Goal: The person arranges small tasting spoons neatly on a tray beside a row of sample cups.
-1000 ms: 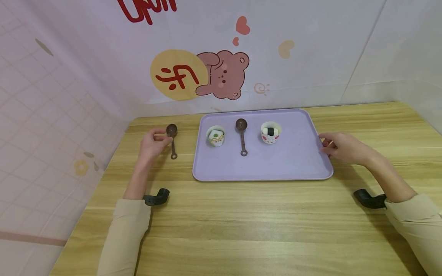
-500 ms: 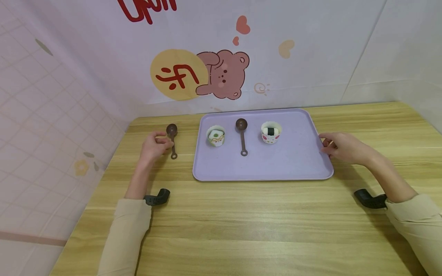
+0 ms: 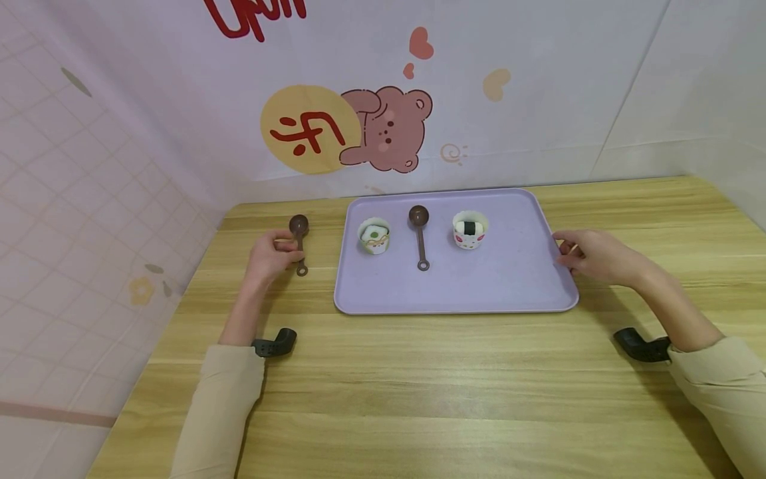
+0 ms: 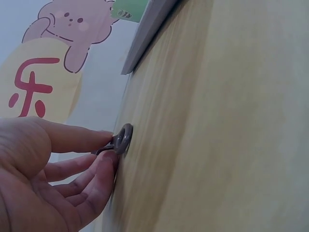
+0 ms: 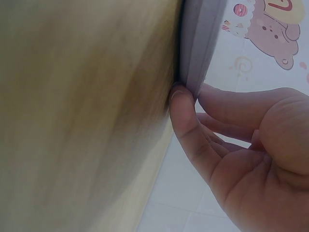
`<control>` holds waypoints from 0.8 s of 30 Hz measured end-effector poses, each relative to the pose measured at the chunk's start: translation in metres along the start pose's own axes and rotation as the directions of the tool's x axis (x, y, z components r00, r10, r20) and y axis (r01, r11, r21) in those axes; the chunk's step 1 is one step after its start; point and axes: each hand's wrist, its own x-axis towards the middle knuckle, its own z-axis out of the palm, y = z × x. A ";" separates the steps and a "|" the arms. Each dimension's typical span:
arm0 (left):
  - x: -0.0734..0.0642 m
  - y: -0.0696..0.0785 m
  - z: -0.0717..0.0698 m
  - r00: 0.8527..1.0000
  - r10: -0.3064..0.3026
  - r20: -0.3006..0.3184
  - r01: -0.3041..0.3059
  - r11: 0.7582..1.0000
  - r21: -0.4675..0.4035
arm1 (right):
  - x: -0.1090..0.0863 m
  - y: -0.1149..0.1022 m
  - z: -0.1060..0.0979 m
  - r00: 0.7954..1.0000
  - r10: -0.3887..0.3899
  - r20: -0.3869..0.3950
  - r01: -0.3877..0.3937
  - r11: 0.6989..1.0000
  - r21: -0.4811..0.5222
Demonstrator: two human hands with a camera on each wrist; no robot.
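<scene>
At the table's left, my left hand [image 3: 267,258] pinches the handle of a brown measuring spoon [image 3: 298,224] between thumb and fingers; the ringed handle end [image 4: 126,139] sticks out past the fingertips in the left wrist view. The spoon's bowl faces up, away from me. Over on the right, my right hand [image 3: 601,258] grips the right edge of a lilac tray [image 3: 509,283], thumb on top and a finger at the underside of the rim. On the tray lie a second brown measuring spoon [image 3: 419,217] and two paper cups, one patterned cup [image 3: 376,246] at left and a pink-spotted cup [image 3: 467,241] further right.
White food with a green dot [image 3: 374,233] sits in the left cup; a white roll with a dark band [image 3: 469,228] fills the other. The wooden table [image 3: 419,386] meets a white printed wall sheet [image 3: 526,133] behind the tray.
My left hand has slid down from beside the spoon's bowl to its handle and pinches it; the spoon has shifted very slightly right. The right hand and tray stay put.
</scene>
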 end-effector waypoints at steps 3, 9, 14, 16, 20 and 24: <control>-0.001 0.001 0.001 1.000 0.006 0.007 -0.006 1.000 -0.011 | 0.000 0.001 -0.001 1.000 0.001 0.004 -0.001 1.000 -0.001; -0.002 0.002 0.002 1.000 0.015 0.016 -0.015 1.000 -0.015 | 0.000 0.001 -0.001 1.000 0.008 0.010 -0.008 1.000 0.001; -0.002 0.001 0.001 0.999 0.024 0.027 -0.025 1.000 0.010 | 0.000 0.000 -0.002 1.000 0.016 0.020 -0.017 1.000 0.003; -0.002 0.001 0.000 0.999 0.028 0.031 -0.028 0.999 0.017 | -0.001 0.000 -0.002 1.000 0.019 0.021 -0.020 1.000 0.005; -0.002 0.001 0.000 0.999 0.031 0.038 -0.032 0.999 0.021 | -0.001 0.000 -0.002 0.999 0.022 0.024 -0.023 1.000 0.014; -0.002 0.001 0.001 0.999 0.034 0.041 -0.035 0.999 0.018 | -0.001 0.001 -0.002 0.999 0.019 0.027 -0.020 1.000 0.019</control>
